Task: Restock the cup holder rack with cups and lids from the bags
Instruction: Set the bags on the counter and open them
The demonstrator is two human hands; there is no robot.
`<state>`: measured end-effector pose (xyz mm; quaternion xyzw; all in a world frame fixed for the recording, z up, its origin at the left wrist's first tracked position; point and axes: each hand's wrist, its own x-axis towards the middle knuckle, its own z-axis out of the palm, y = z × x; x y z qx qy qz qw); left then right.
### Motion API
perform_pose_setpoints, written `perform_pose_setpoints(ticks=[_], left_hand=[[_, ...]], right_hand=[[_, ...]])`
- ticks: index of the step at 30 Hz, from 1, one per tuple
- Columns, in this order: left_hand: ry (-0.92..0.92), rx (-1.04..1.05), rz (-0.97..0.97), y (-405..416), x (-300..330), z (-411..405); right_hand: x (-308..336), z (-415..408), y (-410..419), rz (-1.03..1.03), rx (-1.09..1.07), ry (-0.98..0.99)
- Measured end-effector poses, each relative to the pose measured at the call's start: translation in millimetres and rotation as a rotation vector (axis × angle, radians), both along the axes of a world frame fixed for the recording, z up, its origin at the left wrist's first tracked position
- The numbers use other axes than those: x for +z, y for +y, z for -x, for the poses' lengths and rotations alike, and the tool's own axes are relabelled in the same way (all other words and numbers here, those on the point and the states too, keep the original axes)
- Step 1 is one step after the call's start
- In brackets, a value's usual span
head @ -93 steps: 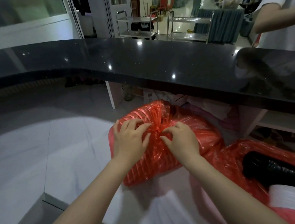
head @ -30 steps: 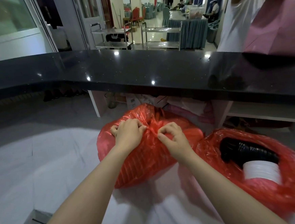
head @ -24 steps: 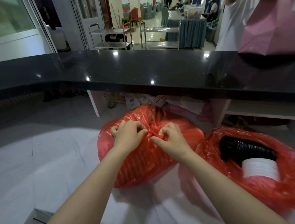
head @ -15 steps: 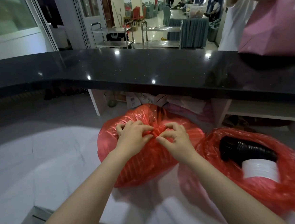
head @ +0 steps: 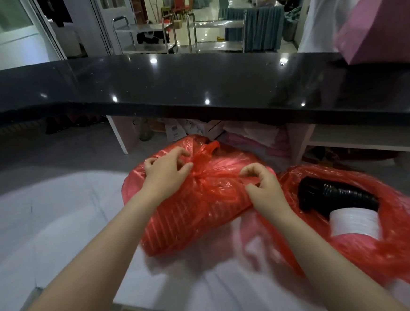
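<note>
Two red bags lie on the white desk (head: 56, 216). At the centre, the knotted bag (head: 198, 212) is not yet open: the left hand (head: 166, 173) pinches the plastic by the knot (head: 198, 174), and the right hand (head: 262, 182) pinches a strip pulled out to the right. Just beside it on the right, the open bag (head: 390, 246) shows a black stack (head: 334, 194) and a white stack (head: 354, 222), seemingly lids or cups. No rack is in view, so restocking looks barely begun; unpacking and loading remain. No brand or writing can be read on the bags or stacks.
</note>
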<state>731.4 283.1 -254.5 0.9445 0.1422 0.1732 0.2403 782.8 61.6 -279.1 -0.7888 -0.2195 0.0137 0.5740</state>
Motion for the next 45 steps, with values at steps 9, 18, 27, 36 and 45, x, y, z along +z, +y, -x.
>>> perform_pose_setpoints(ticks=[9, 18, 27, 36, 45], left_hand=[[0.195, -0.029, -0.533, 20, -26, 19], [0.320, 0.274, -0.325, 92, -25, 41], [0.056, -0.009, -0.467, 37, -25, 42], [0.153, -0.006, -0.295, 19, -49, 82], [-0.223, -0.068, -0.294, 21, -69, 143]], right_hand=[[-17, -12, 46, 0.520, -0.004, -0.264], [-25, -33, 10, 0.620, -0.211, -0.145], [6, -6, 34, 0.289, 0.017, -0.507], [-23, 5, 37, 0.850, 0.376, -0.432], [-50, 39, 3, 0.726, 0.256, -0.622]])
